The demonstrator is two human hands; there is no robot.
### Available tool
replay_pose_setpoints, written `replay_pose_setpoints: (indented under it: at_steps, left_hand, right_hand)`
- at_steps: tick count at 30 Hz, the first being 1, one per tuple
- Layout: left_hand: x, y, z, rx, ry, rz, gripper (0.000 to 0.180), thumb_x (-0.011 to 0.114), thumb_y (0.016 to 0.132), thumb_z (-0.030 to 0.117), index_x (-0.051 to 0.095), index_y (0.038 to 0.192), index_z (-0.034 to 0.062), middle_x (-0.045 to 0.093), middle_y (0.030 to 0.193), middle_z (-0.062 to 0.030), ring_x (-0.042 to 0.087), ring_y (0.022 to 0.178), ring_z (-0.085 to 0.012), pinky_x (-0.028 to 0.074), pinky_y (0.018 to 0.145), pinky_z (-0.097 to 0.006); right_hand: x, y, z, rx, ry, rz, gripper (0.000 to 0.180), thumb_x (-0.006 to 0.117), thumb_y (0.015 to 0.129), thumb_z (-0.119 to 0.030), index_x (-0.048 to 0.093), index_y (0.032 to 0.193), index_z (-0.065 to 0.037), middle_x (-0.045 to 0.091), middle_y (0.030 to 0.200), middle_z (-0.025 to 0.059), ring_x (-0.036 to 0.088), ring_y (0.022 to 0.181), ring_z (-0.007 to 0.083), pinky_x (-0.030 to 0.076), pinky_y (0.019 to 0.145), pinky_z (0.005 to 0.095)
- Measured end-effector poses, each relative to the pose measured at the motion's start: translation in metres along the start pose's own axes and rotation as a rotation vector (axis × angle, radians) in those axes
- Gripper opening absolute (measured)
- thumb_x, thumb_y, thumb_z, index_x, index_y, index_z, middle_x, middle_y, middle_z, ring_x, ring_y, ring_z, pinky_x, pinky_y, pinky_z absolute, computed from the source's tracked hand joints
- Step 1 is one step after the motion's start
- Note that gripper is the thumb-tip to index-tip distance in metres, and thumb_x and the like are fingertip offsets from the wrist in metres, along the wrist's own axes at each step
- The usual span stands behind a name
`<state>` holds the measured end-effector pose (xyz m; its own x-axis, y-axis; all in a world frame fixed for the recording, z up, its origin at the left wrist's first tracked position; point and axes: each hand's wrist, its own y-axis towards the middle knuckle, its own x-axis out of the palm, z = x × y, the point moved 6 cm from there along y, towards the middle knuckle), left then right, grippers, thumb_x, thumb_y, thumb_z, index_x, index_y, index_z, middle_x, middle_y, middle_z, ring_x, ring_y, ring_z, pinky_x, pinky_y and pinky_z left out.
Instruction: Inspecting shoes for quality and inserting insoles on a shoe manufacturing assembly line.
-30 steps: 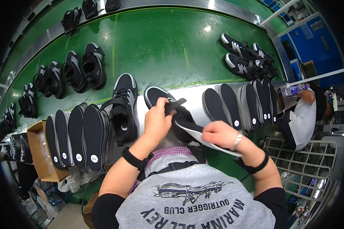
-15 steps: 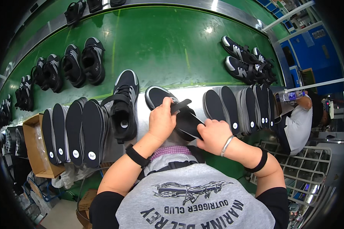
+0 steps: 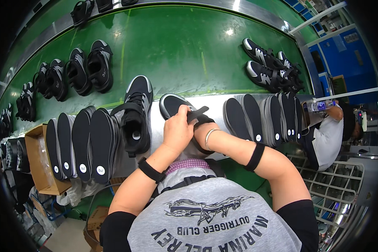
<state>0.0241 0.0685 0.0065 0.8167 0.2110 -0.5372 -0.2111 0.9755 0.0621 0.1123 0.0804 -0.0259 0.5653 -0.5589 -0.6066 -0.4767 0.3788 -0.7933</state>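
A black sneaker (image 3: 169,105) with a silver-grey toe rim lies in front of me, toe pointing away. My left hand (image 3: 177,130) is closed on its black strap (image 3: 199,112), pulled up at the shoe's opening. Reaching into that opening is my right hand (image 3: 203,131), its fingers hidden inside the shoe. The insole seen earlier at this hand is out of sight. Just left stands another black sneaker (image 3: 136,110), laced, with a round white sticker visible inside its heel.
Black insoles stand in stacks to the left (image 3: 103,143) and right (image 3: 237,115). An open cardboard box (image 3: 40,161) is at far left. More sneakers rest on the green surface (image 3: 164,46), left (image 3: 98,67) and right (image 3: 260,73). A person (image 3: 327,134) sits at right.
My right hand has moved left and forward, from the insole's heel end into the shoe opening. My left hand stays at the strap.
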Motion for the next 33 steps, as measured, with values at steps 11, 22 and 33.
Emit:
replay_pose_setpoints:
  at_steps: [11,22,33]
  left_hand:
    - [-0.002,-0.001,0.001,0.06,0.042,0.034,0.026,0.062,0.072,0.01,0.043,0.09,0.0053,0.056,0.061,-0.0166,0.056,0.06,-0.0354,0.042,0.052,-0.04]
    - [0.0,0.0,0.003,-0.048,0.064,-0.058,0.032,0.063,0.073,0.015,0.042,0.094,0.0043,0.058,0.07,-0.0173,0.058,0.065,-0.0354,0.045,0.057,-0.039]
    - [-0.109,-0.048,-0.013,-0.287,0.449,0.092,0.059,0.064,0.071,0.025,0.037,0.116,-0.0012,0.057,0.081,-0.0179,0.056,0.07,-0.0328,0.044,0.063,-0.039]
  right_hand:
    - [-0.003,-0.02,-0.004,-0.1,-0.253,-0.09,0.021,0.057,0.07,-0.012,0.06,0.089,-0.005,0.063,0.083,0.0106,0.062,0.079,0.0227,0.046,0.073,0.0323]
    - [0.023,-0.035,0.006,-0.123,-0.088,-0.271,0.038,0.045,0.068,-0.01,0.055,0.103,0.002,0.059,0.099,0.0194,0.057,0.095,0.0266,0.017,0.096,0.0512]
    - [0.015,-0.03,-0.01,-0.166,0.108,-0.04,0.026,0.051,0.067,-0.016,0.061,0.087,-0.003,0.063,0.089,0.0131,0.06,0.085,0.024,0.033,0.079,0.0453]
